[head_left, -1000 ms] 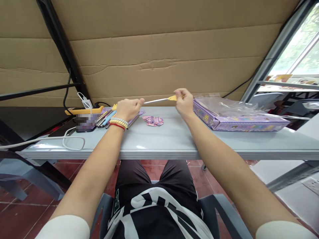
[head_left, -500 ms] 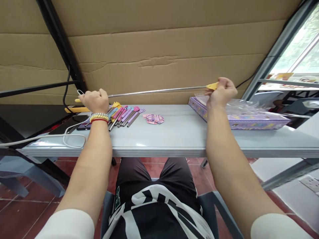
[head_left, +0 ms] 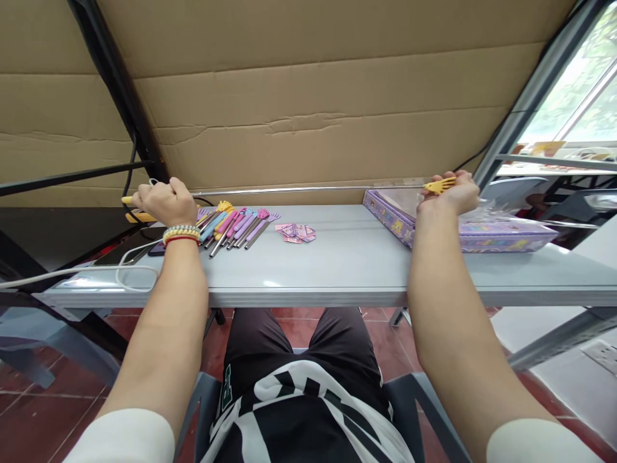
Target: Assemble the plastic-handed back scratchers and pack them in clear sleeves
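A telescopic back scratcher (head_left: 308,190) stretches between my two hands above the table, its thin metal rod drawn out long. My left hand (head_left: 168,202) is closed round its yellow grip, whose end pokes out on the left. At the other end, my right hand (head_left: 456,191) grips the yellow hand-shaped head, its fingers behind it. Beneath the rod lies a pile of shorter back scratchers (head_left: 241,225) in pink, purple, blue and yellow, just right of my left hand. A small heap of pink and purple cards (head_left: 295,233) sits beside the pile.
A purple patterned box (head_left: 506,238) with clear plastic wrap is at the right, behind my right forearm. White cable (head_left: 81,270) loops over the left table edge near dark flat items. A cardboard panel (head_left: 308,83) stands behind the table (head_left: 337,270), framed by metal posts.
My hands have moved far apart, left and right, and the back scratcher's rod has been pulled out long. My right hand has turned, so the yellow head shows more fully.
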`<action>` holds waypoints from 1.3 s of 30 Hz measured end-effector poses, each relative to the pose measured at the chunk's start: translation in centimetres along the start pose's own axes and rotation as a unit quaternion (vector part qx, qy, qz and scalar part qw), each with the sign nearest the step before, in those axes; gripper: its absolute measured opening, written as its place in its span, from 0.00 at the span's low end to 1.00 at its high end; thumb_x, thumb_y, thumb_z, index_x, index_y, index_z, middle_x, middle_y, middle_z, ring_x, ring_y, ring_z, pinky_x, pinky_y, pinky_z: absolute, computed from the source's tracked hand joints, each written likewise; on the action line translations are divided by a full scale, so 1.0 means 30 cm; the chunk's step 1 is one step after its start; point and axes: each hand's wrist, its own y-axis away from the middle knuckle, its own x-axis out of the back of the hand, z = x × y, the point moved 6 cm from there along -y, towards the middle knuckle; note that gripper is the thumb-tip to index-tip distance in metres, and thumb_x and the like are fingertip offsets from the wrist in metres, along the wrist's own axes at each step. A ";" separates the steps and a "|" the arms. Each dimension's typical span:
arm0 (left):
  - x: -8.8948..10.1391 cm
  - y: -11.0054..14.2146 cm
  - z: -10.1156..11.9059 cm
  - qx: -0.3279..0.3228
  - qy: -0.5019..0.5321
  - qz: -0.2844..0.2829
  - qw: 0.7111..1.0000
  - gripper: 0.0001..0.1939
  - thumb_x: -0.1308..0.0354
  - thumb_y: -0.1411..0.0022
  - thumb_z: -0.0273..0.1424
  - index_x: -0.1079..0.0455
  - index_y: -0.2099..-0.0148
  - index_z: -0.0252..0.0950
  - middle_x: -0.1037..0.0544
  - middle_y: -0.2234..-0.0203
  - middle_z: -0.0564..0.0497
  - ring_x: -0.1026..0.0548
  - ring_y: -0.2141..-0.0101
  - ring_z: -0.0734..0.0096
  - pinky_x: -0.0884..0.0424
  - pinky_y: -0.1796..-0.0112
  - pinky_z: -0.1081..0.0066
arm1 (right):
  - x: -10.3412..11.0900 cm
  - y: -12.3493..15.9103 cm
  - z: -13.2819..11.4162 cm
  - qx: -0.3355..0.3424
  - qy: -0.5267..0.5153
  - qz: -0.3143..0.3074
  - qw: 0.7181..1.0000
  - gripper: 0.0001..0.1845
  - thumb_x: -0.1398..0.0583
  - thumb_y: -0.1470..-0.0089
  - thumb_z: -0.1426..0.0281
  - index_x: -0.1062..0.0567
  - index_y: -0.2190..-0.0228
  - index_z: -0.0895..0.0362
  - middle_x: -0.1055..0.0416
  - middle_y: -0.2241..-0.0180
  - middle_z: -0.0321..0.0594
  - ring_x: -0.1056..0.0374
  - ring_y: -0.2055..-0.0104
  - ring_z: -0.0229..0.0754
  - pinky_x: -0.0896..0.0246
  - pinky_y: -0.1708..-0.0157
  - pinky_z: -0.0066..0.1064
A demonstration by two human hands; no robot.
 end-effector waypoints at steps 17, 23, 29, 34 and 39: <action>0.000 -0.007 -0.006 -0.011 -0.029 -0.004 1.000 0.20 0.56 0.40 0.31 0.23 0.63 0.28 0.27 0.73 0.43 0.38 0.64 0.61 0.47 0.57 0.58 | -0.057 0.149 -0.130 -0.120 -0.155 -0.086 0.977 0.37 0.76 0.41 0.53 0.36 0.55 0.55 0.35 0.49 0.53 0.27 0.61 0.41 0.35 0.67 0.34; 0.000 -0.003 0.003 -0.028 -0.025 -0.032 0.999 0.19 0.55 0.40 0.30 0.23 0.62 0.30 0.27 0.74 0.44 0.39 0.62 0.60 0.49 0.57 0.57 | -0.047 0.145 -0.144 -0.097 -0.168 -0.086 0.977 0.39 0.78 0.42 0.51 0.37 0.56 0.54 0.34 0.53 0.52 0.26 0.65 0.40 0.37 0.70 0.34; -0.007 0.002 0.014 -0.039 -0.040 -0.051 0.997 0.18 0.55 0.40 0.28 0.23 0.62 0.29 0.28 0.75 0.44 0.39 0.62 0.59 0.50 0.56 0.57 | -0.017 0.140 -0.145 -0.121 -0.204 0.018 0.971 0.28 0.67 0.36 0.56 0.37 0.71 0.55 0.36 0.73 0.36 0.38 0.82 0.31 0.52 0.81 0.26; -0.020 0.008 0.025 -0.052 -0.068 -0.026 0.996 0.20 0.54 0.42 0.30 0.21 0.64 0.27 0.28 0.79 0.44 0.41 0.72 0.65 0.47 0.61 0.62 | -0.023 0.168 -0.135 -0.151 -0.229 0.061 0.960 0.24 0.60 0.36 0.56 0.44 0.79 0.55 0.44 0.82 0.29 0.44 0.86 0.28 0.56 0.84 0.22; -0.033 0.044 0.091 -0.086 -0.067 -0.043 0.993 0.23 0.57 0.40 0.33 0.21 0.67 0.30 0.24 0.78 0.40 0.34 0.73 0.62 0.46 0.65 0.63 | -0.050 0.190 -0.131 -0.156 -0.193 0.050 0.967 0.23 0.60 0.36 0.58 0.43 0.79 0.55 0.44 0.83 0.29 0.43 0.87 0.29 0.56 0.86 0.23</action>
